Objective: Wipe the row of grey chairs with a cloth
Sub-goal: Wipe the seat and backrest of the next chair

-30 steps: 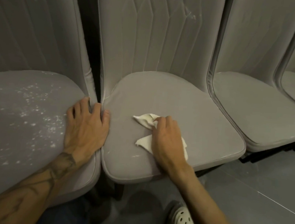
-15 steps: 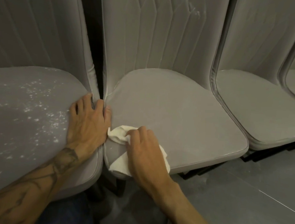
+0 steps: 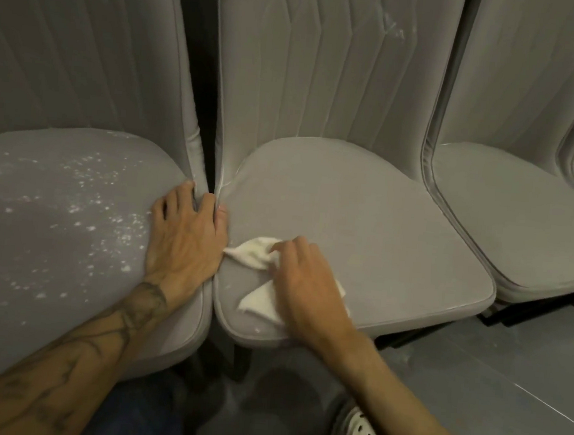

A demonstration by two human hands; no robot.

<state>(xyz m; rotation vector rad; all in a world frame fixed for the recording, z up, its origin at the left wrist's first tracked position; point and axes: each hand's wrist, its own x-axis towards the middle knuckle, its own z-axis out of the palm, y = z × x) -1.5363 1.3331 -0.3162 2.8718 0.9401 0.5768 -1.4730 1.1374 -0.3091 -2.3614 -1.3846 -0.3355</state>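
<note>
Several grey chairs. Cloth (image 3: 253,250) lies on middle seat (image 3: 364,216), at 8 o'clock, right hand (image 3: 307,287) grip curled round it. Left hand (image 3: 184,233) is spread flat at 3 o'clock on left seat (image 3: 49,301). Risk: loaded cloth may smear white specks (image 3: 83,208) instead of lifting them.

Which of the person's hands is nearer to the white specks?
Left. The left hand rests beside the white specks on their seat; the right hand grips the cloth on the neighbouring seat.

grey chair seat (image 3: 364,223), white cloth (image 3: 255,253) on its front left
</note>
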